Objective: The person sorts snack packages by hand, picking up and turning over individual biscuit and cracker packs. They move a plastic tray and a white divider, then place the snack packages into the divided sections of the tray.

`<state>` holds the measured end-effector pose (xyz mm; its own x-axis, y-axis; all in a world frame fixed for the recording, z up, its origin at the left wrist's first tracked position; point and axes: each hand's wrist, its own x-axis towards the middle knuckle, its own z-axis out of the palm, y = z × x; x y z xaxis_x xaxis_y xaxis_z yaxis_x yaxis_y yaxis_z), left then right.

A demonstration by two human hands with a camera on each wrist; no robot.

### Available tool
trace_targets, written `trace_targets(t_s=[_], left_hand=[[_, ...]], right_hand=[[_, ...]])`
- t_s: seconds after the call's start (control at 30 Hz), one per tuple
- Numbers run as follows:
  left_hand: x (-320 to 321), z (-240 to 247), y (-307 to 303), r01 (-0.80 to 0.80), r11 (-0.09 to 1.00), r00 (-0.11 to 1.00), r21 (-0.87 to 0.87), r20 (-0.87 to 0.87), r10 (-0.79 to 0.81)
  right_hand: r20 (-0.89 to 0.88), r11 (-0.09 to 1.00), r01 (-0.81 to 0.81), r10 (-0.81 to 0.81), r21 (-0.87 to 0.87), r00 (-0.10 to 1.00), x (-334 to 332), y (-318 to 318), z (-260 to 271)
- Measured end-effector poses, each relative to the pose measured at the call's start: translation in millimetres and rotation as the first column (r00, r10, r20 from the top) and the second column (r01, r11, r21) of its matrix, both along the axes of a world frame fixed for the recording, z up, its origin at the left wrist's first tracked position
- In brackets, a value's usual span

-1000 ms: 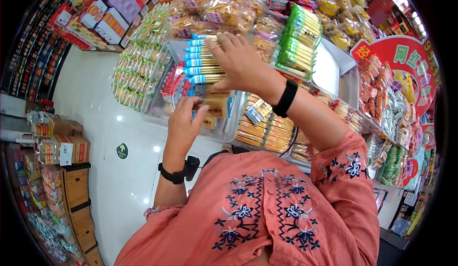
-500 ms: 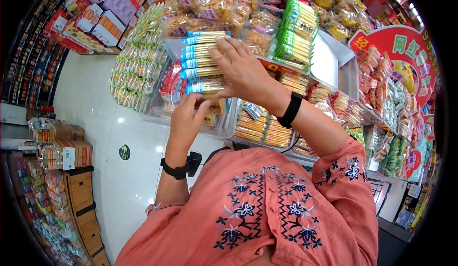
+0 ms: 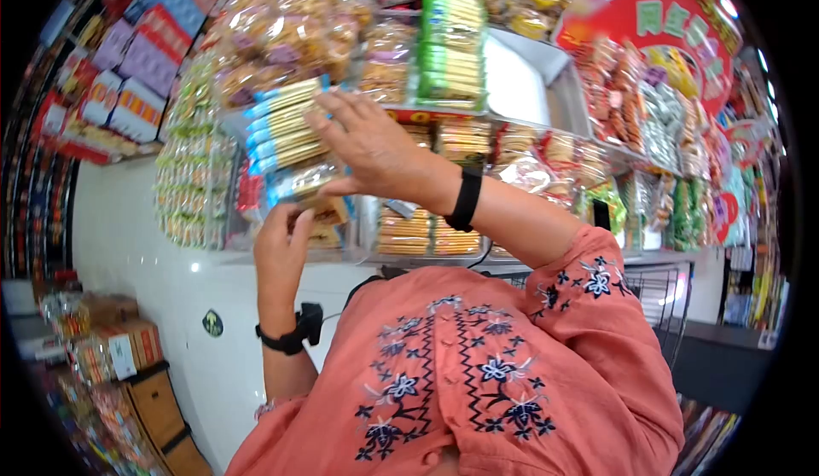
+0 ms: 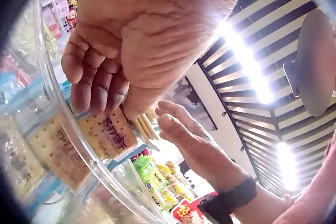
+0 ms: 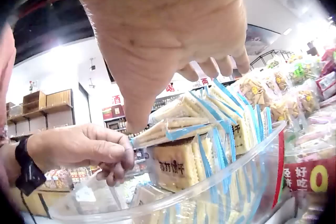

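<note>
the right hand [image 3: 368, 145] is up at shelf height, we see, with the forearm slanting up from the elbow and the wrist bent back. its fingers are straight and spread, and the palm lies flat against the row of cracker packets [image 3: 281, 122], blue-ended and standing on edge along the front rim of a clear plastic bin [image 5: 241, 163]. the thumb reaches down under the row.

the left hand [image 3: 281, 241] comes up from below on an almost upright forearm, just under the right. its fingers are curled together and, with the thumb, pinch a single cracker packet [image 4: 107, 132] at its top edge, right behind the bin's front wall. the two hands are close but not touching.

a black wristband [image 3: 466, 199] sits on the right wrist. green wafer packs [image 3: 450, 49] stand stacked on the shelf above the bin, near its right corner.
</note>
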<state>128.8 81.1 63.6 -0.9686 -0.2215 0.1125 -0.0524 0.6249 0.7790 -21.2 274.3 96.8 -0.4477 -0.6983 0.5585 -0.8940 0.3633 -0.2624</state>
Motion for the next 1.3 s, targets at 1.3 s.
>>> trace_targets(t_s=[1.3], left_hand=[[-232.3, -42.0, 340.5, 0.429, 0.867, 0.885, -0.252, 0.308, -0.349]], right_hand=[[0.657, 0.849, 0.489, -0.486, 0.199, 0.576, -147.4, 441.0, -128.7]])
